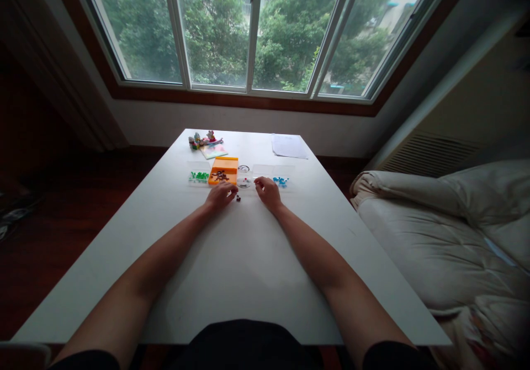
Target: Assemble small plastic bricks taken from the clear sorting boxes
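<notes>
The left hand (222,195) rests low over the table (248,270), fingers bent inward and the thumb near the forefinger; whether it grips anything I cannot tell. The right hand (268,191) is bent the same way, its fingertips towards 10 o'clock — they may be pinching something tiny, but at this size and in this dim light I cannot say.

At 3 o'clock from the left hand, just beside its fingertips, a little cluster of dark pieces (238,198) lies on the white tabletop. At 12 o'clock from that hand stands an orange box (226,163), its lid tipped back, with brown pieces (221,176) in the near part. Green pieces (199,176) lie towards 10 o'clock, in a clear box just beside the orange one. A round clear dish (244,182) with a red speck in it sits between the hands, at 10 o'clock from the right one. Blue pieces (280,181) lie near the right hand, at 2 o'clock.

Farther off, small toy figures (202,139) and a colourful card (214,151) are at 11 o'clock from the orange box; white papers (289,146) lie at 1 o'clock from the right hand.
</notes>
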